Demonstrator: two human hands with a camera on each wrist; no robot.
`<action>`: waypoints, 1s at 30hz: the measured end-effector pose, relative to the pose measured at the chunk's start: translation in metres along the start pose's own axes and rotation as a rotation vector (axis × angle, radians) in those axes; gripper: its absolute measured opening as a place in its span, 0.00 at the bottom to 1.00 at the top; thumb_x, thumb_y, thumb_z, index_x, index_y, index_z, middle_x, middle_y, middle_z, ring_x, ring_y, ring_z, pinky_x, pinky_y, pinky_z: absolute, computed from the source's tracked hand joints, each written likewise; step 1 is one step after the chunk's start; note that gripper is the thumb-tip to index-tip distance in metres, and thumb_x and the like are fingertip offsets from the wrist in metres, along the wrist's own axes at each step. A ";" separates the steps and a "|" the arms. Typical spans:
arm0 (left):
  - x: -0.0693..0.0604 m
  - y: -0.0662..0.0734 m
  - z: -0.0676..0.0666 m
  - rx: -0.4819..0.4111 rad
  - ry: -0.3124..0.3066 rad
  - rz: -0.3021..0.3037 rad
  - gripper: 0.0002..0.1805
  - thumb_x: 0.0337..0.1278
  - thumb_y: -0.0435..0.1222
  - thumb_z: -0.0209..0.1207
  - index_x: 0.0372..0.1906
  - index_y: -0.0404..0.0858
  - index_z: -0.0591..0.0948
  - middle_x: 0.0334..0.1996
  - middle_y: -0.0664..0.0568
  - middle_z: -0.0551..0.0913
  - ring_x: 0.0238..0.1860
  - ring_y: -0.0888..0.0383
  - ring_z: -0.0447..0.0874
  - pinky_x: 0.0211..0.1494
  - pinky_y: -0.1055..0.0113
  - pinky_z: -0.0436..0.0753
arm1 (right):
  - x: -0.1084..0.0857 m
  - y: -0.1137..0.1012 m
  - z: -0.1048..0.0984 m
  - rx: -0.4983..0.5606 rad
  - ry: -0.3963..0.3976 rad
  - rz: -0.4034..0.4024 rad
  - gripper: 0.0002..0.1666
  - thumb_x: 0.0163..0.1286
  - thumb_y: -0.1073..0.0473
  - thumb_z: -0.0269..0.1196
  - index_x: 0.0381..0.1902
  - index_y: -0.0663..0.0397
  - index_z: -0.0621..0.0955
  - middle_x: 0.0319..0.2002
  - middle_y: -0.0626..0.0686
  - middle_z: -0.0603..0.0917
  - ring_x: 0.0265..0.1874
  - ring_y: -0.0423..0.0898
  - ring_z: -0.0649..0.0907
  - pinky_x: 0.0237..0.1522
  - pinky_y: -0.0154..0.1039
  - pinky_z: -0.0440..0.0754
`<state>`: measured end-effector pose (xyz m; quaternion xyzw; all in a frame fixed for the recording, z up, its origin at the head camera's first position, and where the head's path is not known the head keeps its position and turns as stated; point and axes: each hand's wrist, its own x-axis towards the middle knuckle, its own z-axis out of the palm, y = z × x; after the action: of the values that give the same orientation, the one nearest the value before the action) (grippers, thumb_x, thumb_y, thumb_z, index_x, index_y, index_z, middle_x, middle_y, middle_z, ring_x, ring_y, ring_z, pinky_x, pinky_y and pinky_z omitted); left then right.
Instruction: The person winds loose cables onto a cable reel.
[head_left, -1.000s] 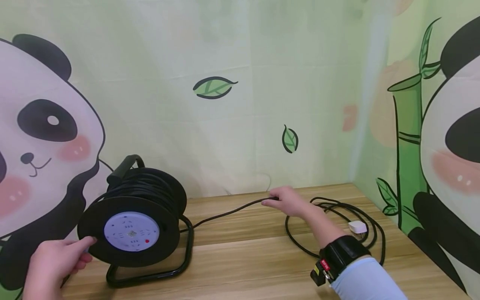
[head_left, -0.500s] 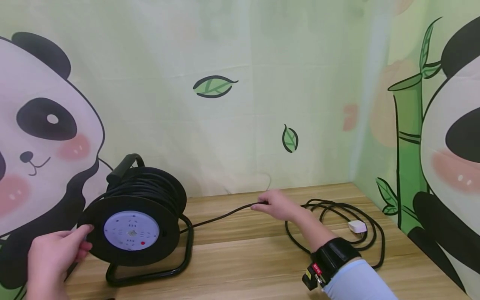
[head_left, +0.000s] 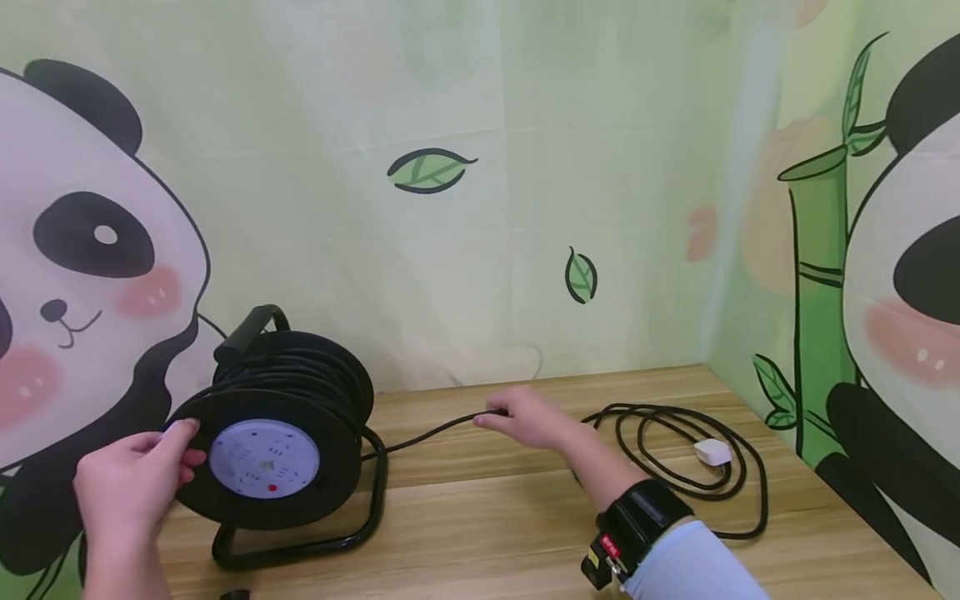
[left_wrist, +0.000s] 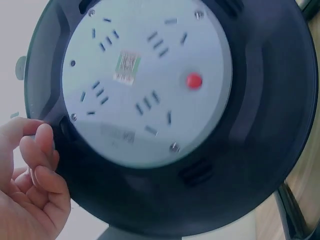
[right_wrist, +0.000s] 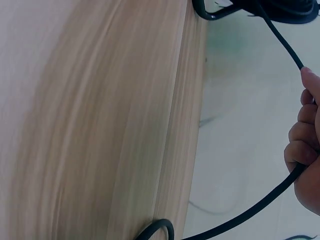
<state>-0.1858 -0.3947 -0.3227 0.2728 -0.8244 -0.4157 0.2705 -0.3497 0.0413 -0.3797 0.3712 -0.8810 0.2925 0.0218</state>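
Note:
A black cable reel [head_left: 266,517] with a pale round socket panel [head_left: 264,458] stands on its tubular frame at the left of the table. My left hand [head_left: 138,483] pinches it at the left of its front flange; in the left wrist view the fingertips [left_wrist: 44,135] are curled at the rim, and what lies between them is mostly hidden. Black cable is wound round the drum. From the reel a length of cable [head_left: 435,432] runs right to my right hand [head_left: 528,419]. That hand grips it, fingers curled round it in the right wrist view.
Loose loops of cable [head_left: 763,492] lie on the wooden table [head_left: 480,533] at the right, with a white plug [head_left: 712,452] among them. A cloth printed with pandas and leaves [head_left: 450,275] hangs behind. A small dark object [head_left: 236,595] shows at the bottom edge.
The reel has turned clockwise, its red button shifting left and slightly down. My left hand has risen with the rim. My right hand has moved left with the cable, and the loops have shifted.

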 end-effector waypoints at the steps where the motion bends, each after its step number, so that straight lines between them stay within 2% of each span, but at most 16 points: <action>1: -0.001 0.002 0.002 -0.006 0.011 0.012 0.33 0.60 0.64 0.59 0.30 0.36 0.91 0.17 0.59 0.85 0.24 0.68 0.79 0.31 0.67 0.70 | 0.001 -0.002 0.001 0.000 0.002 0.000 0.25 0.77 0.46 0.61 0.21 0.46 0.67 0.17 0.41 0.64 0.18 0.37 0.65 0.26 0.36 0.66; 5: -0.007 0.009 0.009 -0.033 0.066 0.069 0.32 0.61 0.61 0.61 0.31 0.35 0.90 0.16 0.62 0.84 0.22 0.69 0.78 0.28 0.67 0.70 | 0.005 -0.010 0.008 0.007 0.007 -0.003 0.23 0.78 0.46 0.60 0.22 0.46 0.69 0.17 0.41 0.65 0.18 0.37 0.65 0.25 0.35 0.66; 9: -0.013 0.016 0.016 -0.053 0.096 0.115 0.31 0.62 0.60 0.61 0.33 0.33 0.90 0.16 0.64 0.84 0.18 0.69 0.78 0.26 0.67 0.69 | 0.010 -0.017 0.013 0.007 0.001 -0.019 0.22 0.78 0.47 0.59 0.23 0.46 0.71 0.17 0.41 0.65 0.17 0.37 0.65 0.25 0.35 0.66; 12: -0.016 0.020 0.021 -0.039 0.112 0.161 0.32 0.63 0.60 0.59 0.32 0.34 0.90 0.17 0.60 0.85 0.18 0.69 0.77 0.24 0.65 0.68 | 0.014 -0.022 0.017 -0.008 -0.003 -0.040 0.22 0.78 0.47 0.59 0.23 0.45 0.71 0.17 0.40 0.65 0.17 0.37 0.65 0.25 0.34 0.65; 20: -0.023 0.028 0.036 -0.012 0.170 0.292 0.31 0.67 0.58 0.56 0.25 0.36 0.88 0.19 0.52 0.86 0.30 0.57 0.73 0.25 0.64 0.65 | 0.023 -0.035 0.025 -0.017 -0.031 -0.047 0.22 0.79 0.47 0.57 0.23 0.44 0.71 0.17 0.41 0.65 0.17 0.37 0.65 0.25 0.35 0.65; 26: -0.034 0.036 0.044 0.015 0.167 0.399 0.30 0.70 0.55 0.56 0.19 0.37 0.81 0.19 0.46 0.83 0.28 0.50 0.74 0.21 0.61 0.63 | 0.030 -0.046 0.033 -0.036 -0.075 -0.067 0.22 0.80 0.49 0.56 0.23 0.45 0.71 0.17 0.41 0.66 0.17 0.37 0.65 0.24 0.34 0.66; 30: -0.039 0.039 0.049 0.047 0.153 0.452 0.29 0.71 0.55 0.55 0.17 0.39 0.79 0.19 0.48 0.84 0.25 0.49 0.75 0.21 0.60 0.64 | 0.037 -0.055 0.040 -0.060 -0.088 -0.097 0.20 0.80 0.51 0.56 0.25 0.46 0.74 0.18 0.41 0.67 0.18 0.36 0.67 0.24 0.33 0.67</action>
<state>-0.2004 -0.3219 -0.3236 0.1184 -0.8511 -0.3032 0.4119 -0.3327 -0.0336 -0.3761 0.4252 -0.8705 0.2478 0.0086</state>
